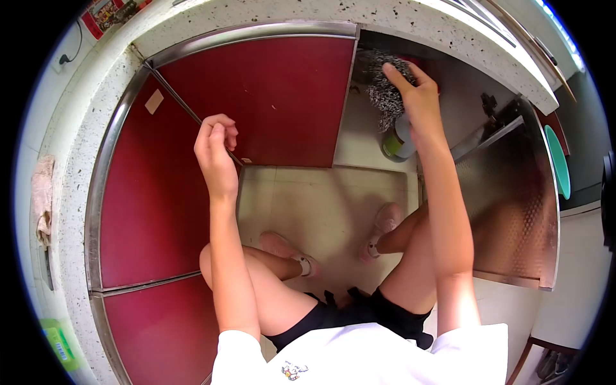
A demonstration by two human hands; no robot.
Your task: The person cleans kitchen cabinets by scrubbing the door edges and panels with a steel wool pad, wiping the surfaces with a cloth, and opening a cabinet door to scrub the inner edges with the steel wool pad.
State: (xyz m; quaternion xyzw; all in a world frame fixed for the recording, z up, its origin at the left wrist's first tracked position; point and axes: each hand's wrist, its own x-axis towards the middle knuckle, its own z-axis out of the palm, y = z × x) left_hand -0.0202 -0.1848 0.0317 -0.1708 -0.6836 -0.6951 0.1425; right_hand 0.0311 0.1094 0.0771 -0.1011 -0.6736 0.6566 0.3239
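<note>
My right hand (418, 96) is closed on a black-and-white speckled cloth (386, 90), which hangs down at the opening of a cupboard (366, 147). Below the cloth, a container with a green lower part (396, 144) stands on the cupboard floor. My left hand (217, 144) is raised in front of the red cabinet doors (256, 96), its fingers curled in and nothing visible between them.
An open cupboard door with a metallic inner face (513, 212) stands at the right. Speckled counter edges (256, 14) run above and at the left, where a pale cloth (43, 199) hangs. A teal basin (557, 162) is at the far right.
</note>
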